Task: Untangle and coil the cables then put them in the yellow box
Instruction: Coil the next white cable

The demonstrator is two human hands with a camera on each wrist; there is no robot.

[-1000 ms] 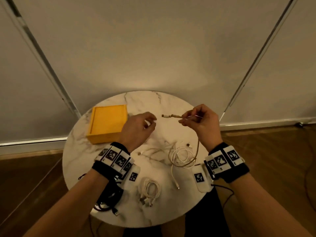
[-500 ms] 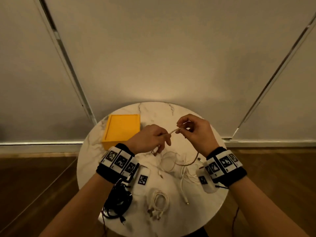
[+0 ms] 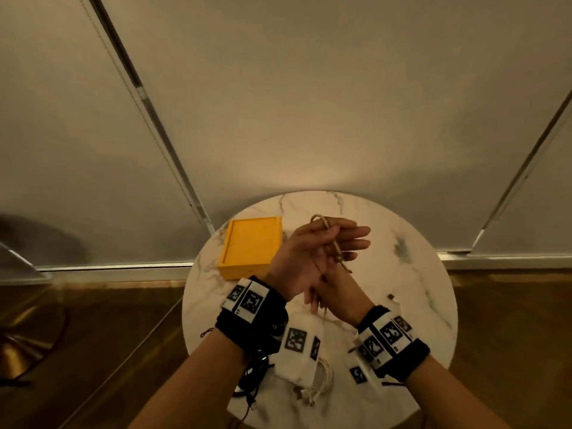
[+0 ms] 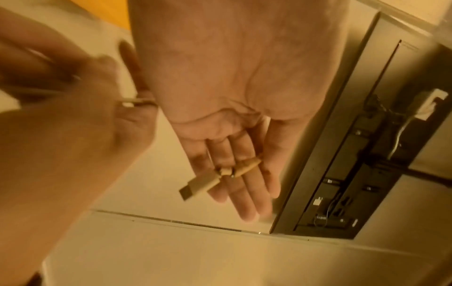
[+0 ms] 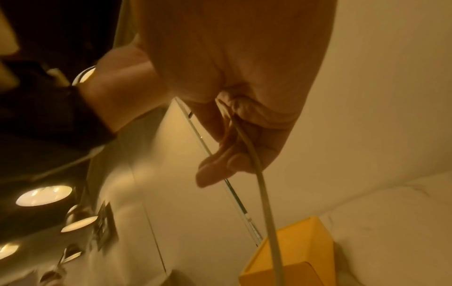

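Above the table's middle, my left hand (image 3: 349, 243) is raised with its fingers straight and pointing right. A beige cable (image 3: 335, 249) loops over this hand. In the left wrist view the cable's USB plug (image 4: 203, 183) sticks out between the fingers (image 4: 244, 197), which pinch it. My right hand (image 3: 334, 292) is just below and nearer to me, its fingers (image 5: 220, 154) curled round the same cable (image 5: 266, 203). The yellow box (image 3: 250, 246) stands open on the table to the left of both hands and also shows in the right wrist view (image 5: 293, 257).
The round marble table (image 3: 418, 274) stands against a pale wall. A coiled white cable (image 3: 322, 382) lies near its front edge, partly behind my left wrist camera. A black cable bundle (image 3: 247, 376) hangs at the front left edge. Wooden floor surrounds the table.
The hands have closed together. My left hand turned and straightened its fingers, and the beige cable now loops over it. My right hand dropped below it, toward me, still holding the cable.
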